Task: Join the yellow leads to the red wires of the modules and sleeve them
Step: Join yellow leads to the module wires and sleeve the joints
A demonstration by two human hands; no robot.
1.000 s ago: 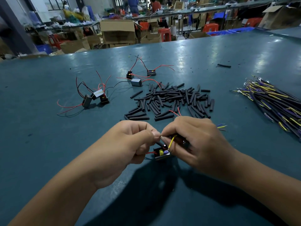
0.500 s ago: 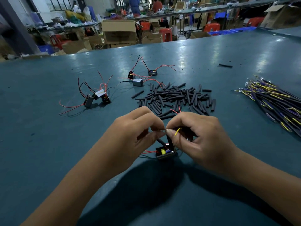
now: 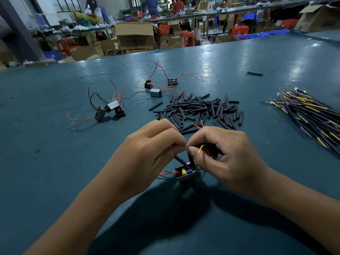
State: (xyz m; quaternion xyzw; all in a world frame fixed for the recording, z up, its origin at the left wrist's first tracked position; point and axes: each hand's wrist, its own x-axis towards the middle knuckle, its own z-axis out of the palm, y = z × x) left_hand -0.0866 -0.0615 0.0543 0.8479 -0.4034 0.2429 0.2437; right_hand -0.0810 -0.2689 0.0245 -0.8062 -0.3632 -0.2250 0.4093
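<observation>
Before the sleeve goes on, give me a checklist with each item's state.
1. Left hand pinches at the joint: ok.
2. Right hand holds the yellow lead: ok.
3. Lead and red wire actually twisted together: cannot tell, fingertips hide it.
4. Module steady below the hands: ok.
5. Sleeves in a pile beyond the hands: ok.
6. A sleeve already on the wire: cannot tell.

The surface (image 3: 55, 172) is dull teal. The sleeve pieces (image 3: 198, 111) are black. The lead (image 3: 201, 149) is yellow, the module wires (image 3: 166, 172) red. The near module (image 3: 186, 173) is black with yellow and blue parts inside. The lead bundle (image 3: 309, 115) mixes black, yellow and purple.
</observation>
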